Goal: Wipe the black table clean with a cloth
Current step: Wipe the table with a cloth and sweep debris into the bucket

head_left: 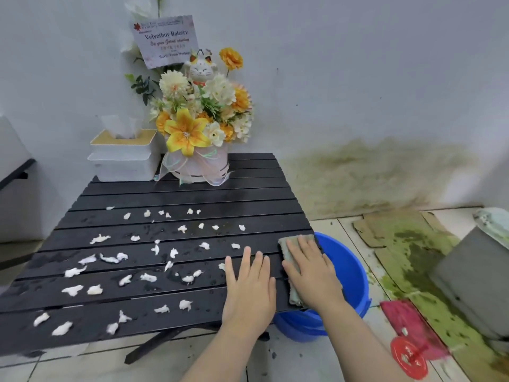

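Black slatted counter is carrying damp white scraps across most slats. Right hand, fingers straight, is pressing the cloth flat at the right edge, over a blue bucket; left hand is lying spread beside it. Dragging scraps along the slats toward the bucket is probably looking best.

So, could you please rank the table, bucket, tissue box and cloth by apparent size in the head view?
Table
Bucket
Tissue box and cloth: unsure, as the box is farther and the right hand partly covers the cloth.
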